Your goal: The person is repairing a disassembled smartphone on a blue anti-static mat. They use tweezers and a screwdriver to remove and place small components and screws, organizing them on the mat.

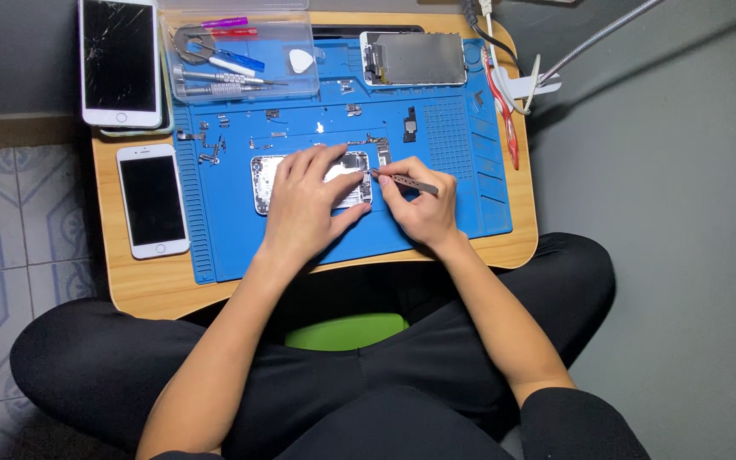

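Landmark: blue work mat (240,247) lying on the wooden tabletop (142,285); all places below are told from it.
Opened phone: a phone body (263,177) with its inner parts bare lies flat near the middle of the mat, long side across.
Left hand: the left hand (304,204) lies palm down over the opened phone, fingers spread across it, thumb at its lower right corner, pressing it to the mat.
Right hand: the right hand (419,209) rests on the mat just right of the phone, its grip pinched on metal tweezers (406,181).
Tweezers: the tip points left and meets the phone's upper right corner.
Small parts: loose screws and brackets (206,145) are scattered on the mat's upper left part.
Detached screen: a screen panel (415,58) lies face down at the mat's top edge.
Tool tray: a clear tray (300,85) of tools sits at the mat's upper left corner.
Other phones: a cracked phone (119,61) and a smaller white phone (152,200) lie left of the mat.
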